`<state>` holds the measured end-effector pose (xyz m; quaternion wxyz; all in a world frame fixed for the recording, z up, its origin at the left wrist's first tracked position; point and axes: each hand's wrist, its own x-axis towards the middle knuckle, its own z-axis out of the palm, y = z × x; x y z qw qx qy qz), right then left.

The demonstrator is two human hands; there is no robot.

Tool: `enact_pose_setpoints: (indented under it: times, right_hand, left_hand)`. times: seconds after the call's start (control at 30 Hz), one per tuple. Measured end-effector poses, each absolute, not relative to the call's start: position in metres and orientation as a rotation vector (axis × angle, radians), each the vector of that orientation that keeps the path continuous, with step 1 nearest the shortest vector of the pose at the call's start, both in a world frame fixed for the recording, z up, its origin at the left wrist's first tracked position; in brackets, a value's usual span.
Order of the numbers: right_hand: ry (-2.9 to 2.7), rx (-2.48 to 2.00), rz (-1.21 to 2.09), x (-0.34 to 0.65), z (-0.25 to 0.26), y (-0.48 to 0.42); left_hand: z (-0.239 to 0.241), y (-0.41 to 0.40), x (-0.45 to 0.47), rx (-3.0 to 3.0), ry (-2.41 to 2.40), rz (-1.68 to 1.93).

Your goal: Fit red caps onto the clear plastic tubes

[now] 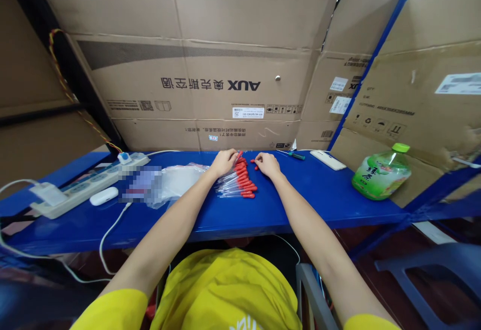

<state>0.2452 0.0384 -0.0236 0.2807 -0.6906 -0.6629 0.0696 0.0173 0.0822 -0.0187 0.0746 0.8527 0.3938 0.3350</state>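
Note:
A row of several clear droppers with red rubber bulbs [240,182] lies on the blue shelf [300,204] between my hands. My left hand [223,161] rests at the far left end of the row, fingers curled around a dropper whose red bulb sticks out past them. My right hand [267,163] lies just right of the row, fingers bent, pinching a small red bulb at its fingertips. Another loose red bulb lies close by it.
Clear plastic bags [180,179] lie left of the droppers, with a white power strip [86,187] and a white earbud case [103,196] further left. A green bottle [380,173], a white remote-like bar [327,159] and a small screwdriver [296,156] lie to the right. Cardboard boxes stand behind.

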Motion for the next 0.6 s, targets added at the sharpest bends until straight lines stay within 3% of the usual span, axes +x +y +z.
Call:
enact_pose_setpoints:
  times: [0.3,0.6]
  right_hand:
    - [-1.588,-1.699,0.263,0.2445,-0.018,0.0407]
    - [-1.365,-1.162,0.592,0.2355,-0.0162,0.0464]
  left_hand:
    - [-0.0162,0.0772,0.0225,2.629,1.262,1.007]
    - [-0.0132,0.0747,0.0172,2.595,1.153,1.116]
